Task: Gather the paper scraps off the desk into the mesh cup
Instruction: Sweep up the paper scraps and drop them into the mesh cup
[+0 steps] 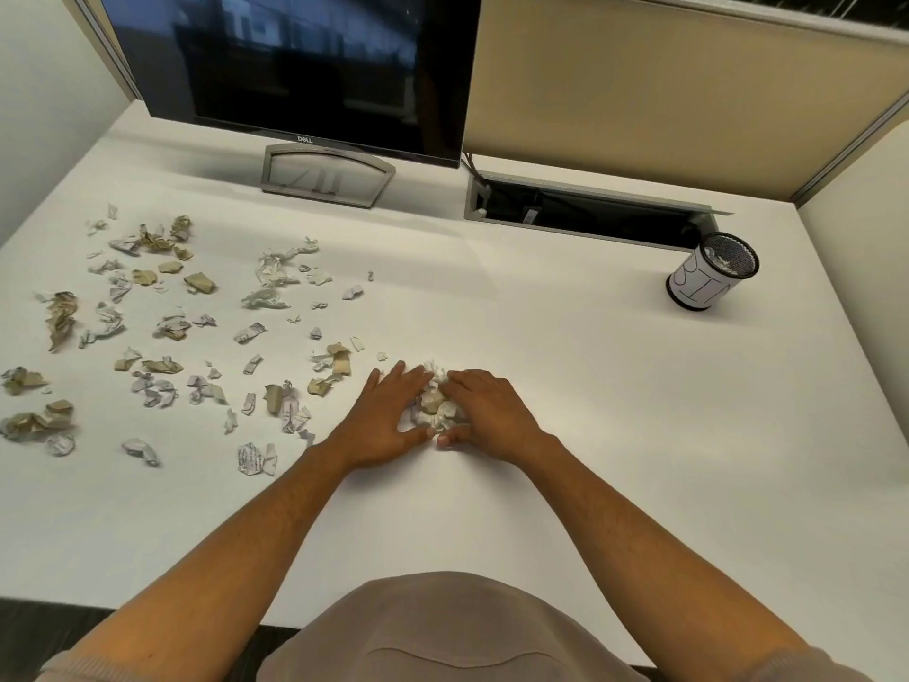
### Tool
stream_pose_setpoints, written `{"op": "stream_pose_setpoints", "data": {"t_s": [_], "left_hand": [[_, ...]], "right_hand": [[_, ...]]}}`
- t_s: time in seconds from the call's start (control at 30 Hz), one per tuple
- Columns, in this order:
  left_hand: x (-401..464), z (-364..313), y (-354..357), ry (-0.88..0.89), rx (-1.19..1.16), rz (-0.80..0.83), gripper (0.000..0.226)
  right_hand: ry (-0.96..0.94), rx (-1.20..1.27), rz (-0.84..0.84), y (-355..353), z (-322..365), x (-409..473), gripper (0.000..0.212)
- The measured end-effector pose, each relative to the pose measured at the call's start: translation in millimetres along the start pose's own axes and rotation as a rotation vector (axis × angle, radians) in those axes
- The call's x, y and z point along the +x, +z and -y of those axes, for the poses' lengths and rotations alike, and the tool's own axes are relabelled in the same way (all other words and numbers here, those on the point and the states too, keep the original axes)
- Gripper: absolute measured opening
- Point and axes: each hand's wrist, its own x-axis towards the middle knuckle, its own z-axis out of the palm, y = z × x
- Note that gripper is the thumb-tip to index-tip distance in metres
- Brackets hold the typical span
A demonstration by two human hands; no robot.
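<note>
On the desk (pixel 541 484), both hands cupping small scrap pile (pixel 437 408), mesh cup (pixel 713 270) far right

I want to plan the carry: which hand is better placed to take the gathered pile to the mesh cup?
Probably the right hand: the mesh cup stands on its side, while loose scraps lie by the left hand.

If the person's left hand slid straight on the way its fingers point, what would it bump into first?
Probably the top of the small paper pile cupped between both hands; the left hand points up and right, its fingertips already at the pile's edge. Beyond lies bare desk.
</note>
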Motion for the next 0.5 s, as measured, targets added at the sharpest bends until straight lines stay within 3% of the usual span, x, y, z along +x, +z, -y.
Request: {"op": "stream_pose_setpoints", "data": {"t_s": [0.13,0.2,0.33,0.4,0.5], "left_hand": [[-12.6,-0.8,-16.8,0.006,-0.112,-0.052,0.083],[-17.7,3.8,-29.7,0.002,0.008,-0.059,0.092],[-24.4,11.0,-42.7,-0.137,0.248,0.092,0.115],[-23.6,9.8,-39.3,-0.193,0.283,0.159,0.121],[-17.4,2.6,-32.5,-0.290,0.137,0.147,0.120]], "right_hand": [[0.127,0.143,-0.034,-6.3,-13.1,-21.0,0.085],[0.237,0.145,-0.051,-7.8,-21.9,-34.1,0.090],[0.354,0.135,0.102,-8.6,-27.1,-51.1,0.104],[0.357,0.142,0.127,-5.0,-19.9,-49.7,0.100],[0.350,0.163,0.097,-0.8,-5.1,-39.2,0.085]]}}
